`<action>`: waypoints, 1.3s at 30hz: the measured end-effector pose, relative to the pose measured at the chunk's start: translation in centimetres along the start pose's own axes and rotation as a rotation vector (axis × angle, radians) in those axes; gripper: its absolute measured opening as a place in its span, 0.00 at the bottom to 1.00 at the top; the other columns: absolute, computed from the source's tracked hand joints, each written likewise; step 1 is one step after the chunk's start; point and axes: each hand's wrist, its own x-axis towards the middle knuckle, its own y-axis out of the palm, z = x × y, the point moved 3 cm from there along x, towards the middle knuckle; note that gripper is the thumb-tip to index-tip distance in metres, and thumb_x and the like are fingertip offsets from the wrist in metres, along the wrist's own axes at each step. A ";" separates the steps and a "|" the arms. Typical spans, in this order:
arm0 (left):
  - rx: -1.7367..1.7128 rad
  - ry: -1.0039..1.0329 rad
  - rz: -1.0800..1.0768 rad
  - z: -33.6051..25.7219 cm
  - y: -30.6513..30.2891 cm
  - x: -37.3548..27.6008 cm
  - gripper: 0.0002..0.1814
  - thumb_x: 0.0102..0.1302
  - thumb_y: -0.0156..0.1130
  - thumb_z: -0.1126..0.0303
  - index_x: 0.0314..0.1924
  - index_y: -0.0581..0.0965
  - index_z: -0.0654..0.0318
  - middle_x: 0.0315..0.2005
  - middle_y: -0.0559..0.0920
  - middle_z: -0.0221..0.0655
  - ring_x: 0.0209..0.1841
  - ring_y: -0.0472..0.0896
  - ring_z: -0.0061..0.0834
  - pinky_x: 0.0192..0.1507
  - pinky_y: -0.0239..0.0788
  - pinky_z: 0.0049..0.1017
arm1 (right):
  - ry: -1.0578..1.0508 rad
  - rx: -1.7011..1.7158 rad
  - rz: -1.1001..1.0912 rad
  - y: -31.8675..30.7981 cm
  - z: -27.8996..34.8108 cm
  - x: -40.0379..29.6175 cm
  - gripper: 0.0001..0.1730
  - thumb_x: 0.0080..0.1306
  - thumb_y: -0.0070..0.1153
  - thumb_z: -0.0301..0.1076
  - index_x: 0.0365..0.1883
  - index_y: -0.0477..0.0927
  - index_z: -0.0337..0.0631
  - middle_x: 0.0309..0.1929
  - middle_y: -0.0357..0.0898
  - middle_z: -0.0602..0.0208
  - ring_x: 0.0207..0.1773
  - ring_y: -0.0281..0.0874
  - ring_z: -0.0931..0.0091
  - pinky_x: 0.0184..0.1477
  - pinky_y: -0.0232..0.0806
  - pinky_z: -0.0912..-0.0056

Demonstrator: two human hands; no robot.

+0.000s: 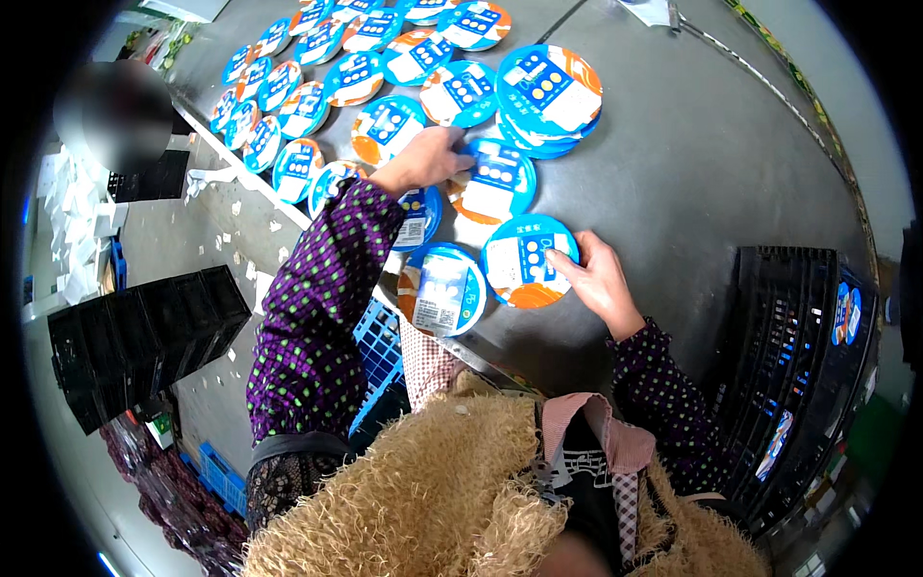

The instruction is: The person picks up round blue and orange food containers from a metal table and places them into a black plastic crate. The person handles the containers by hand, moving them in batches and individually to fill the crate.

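Several round sealed tubs with blue, white and orange printed lids stand on a metal table (670, 159). My right hand (602, 278) holds one tub (530, 261) by its right side, thumb on the lid. My left hand (433, 159) reaches across, its fingertips at the upper left edge of another tub (494, 180); whether it grips it cannot be told. Nearer my body is a tub (441, 290) with a label bearing writing, close to the table edge. Beyond my hands rises a short stack of tubs (549, 90), and many single tubs (353, 78) spread to the upper left.
Stacked black plastic crates (775, 346) stand at the right, some with tubs inside. Another stack of black crates (148, 339) is on the floor at the left. A blue crate (378, 350) sits below the table's near edge. A person (112, 115), blurred, is at the upper left.
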 end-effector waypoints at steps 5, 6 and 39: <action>-0.330 -0.108 -0.170 1.3 -6.5 -3.2 0.14 0.59 0.65 0.66 0.33 0.75 0.72 0.25 0.79 0.37 0.29 0.78 0.23 0.29 0.71 0.27 | -0.004 0.202 -0.067 0.4 -0.7 -0.3 0.24 0.60 0.65 0.40 0.43 0.75 0.26 0.35 0.82 0.54 0.37 0.80 0.73 0.41 0.71 0.70; -0.326 -0.166 -0.184 2.6 -7.4 -5.1 0.13 0.59 0.65 0.66 0.33 0.75 0.71 0.24 0.78 0.35 0.28 0.78 0.22 0.29 0.70 0.26 | -0.026 0.191 -0.077 0.1 -0.6 -0.4 0.24 0.60 0.65 0.40 0.43 0.75 0.26 0.36 0.82 0.54 0.37 0.80 0.73 0.41 0.71 0.70; -0.390 -0.588 -0.769 20.4 -13.6 -19.0 0.12 0.58 0.66 0.69 0.31 0.77 0.72 0.22 0.78 0.29 0.24 0.74 0.20 0.28 0.65 0.20 | -0.416 0.014 0.186 7.3 21.3 13.0 0.14 0.60 0.63 0.34 0.36 0.78 0.31 0.28 0.78 0.68 0.30 0.73 0.82 0.33 0.67 0.76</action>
